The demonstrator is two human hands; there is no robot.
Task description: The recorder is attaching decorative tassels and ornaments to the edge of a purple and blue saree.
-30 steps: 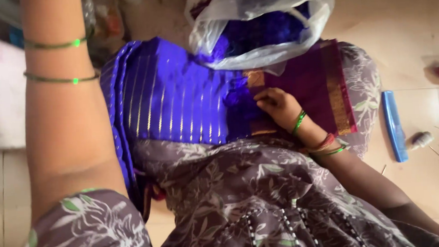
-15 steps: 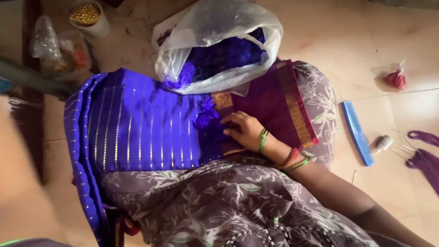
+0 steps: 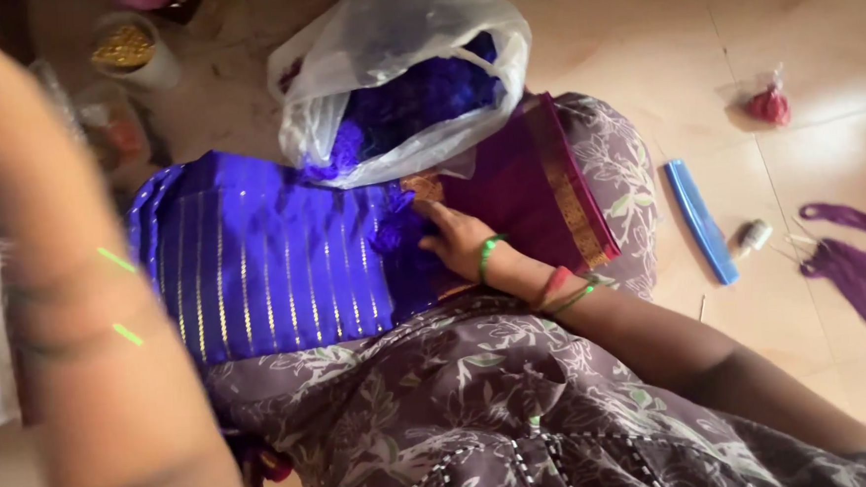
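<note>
Blue striped silk cloth (image 3: 267, 272) lies folded over the seated person's lap, on top of a grey flower-printed garment (image 3: 481, 409). Its gold lines run lengthwise, and its right end meets a maroon panel with a gold border (image 3: 539, 189) that drapes over the knee.

Right hand (image 3: 452, 238) rests flat on the cloth at the seam between the blue and maroon parts, fingers loosely together and pressing down on the fabric near a small tuft of blue thread. It grips nothing that can be made out. Green and red bangles (image 3: 554, 291) sit at that wrist.

Left forearm (image 3: 82, 321) is raised close to the camera and heavily blurred, with green bangles showing as streaks. The left hand itself is out of frame, so its state cannot be judged.

Clear plastic bag (image 3: 394, 68) holding blue thread or fabric sits on the floor, touching the far edge of the cloth. On the tiled floor to the right lie a blue comb (image 3: 701, 222), a small spool (image 3: 752, 237) just beside it, a bundle of purple threads (image 3: 859, 271) and a small red packet (image 3: 768, 105). A jar of yellow beads (image 3: 130, 52) stands at upper left.
</note>
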